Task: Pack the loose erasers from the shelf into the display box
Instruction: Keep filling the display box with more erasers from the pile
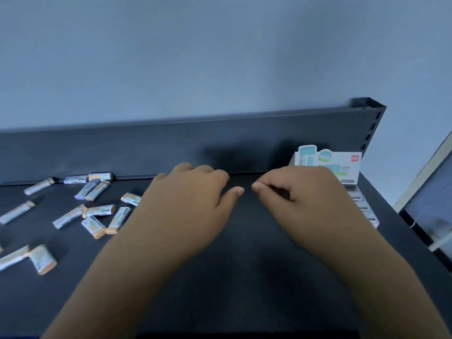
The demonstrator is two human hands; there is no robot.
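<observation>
Several loose erasers (pixel 99 211), in white-grey sleeves with orange or purple ends, lie scattered on the left part of the dark shelf (pixel 244 253). The display box (pixel 327 162), white with a teal printed header card, stands at the back right, and a row of packed erasers (pixel 364 207) shows along its right side. My left hand (pixel 193 192) hovers palm down over the middle of the shelf, fingers relaxed, holding nothing. My right hand (pixel 300 192) hangs beside it in front of the box and hides part of it; its fingers are loosely curled with nothing visible between them.
A low dark back panel (pixel 220 143) runs along the rear of the shelf, ending in a slotted upright post (pixel 371 128) at the right. A grey wall rises behind. A framed panel (pixel 430 204) leans past the shelf's right edge.
</observation>
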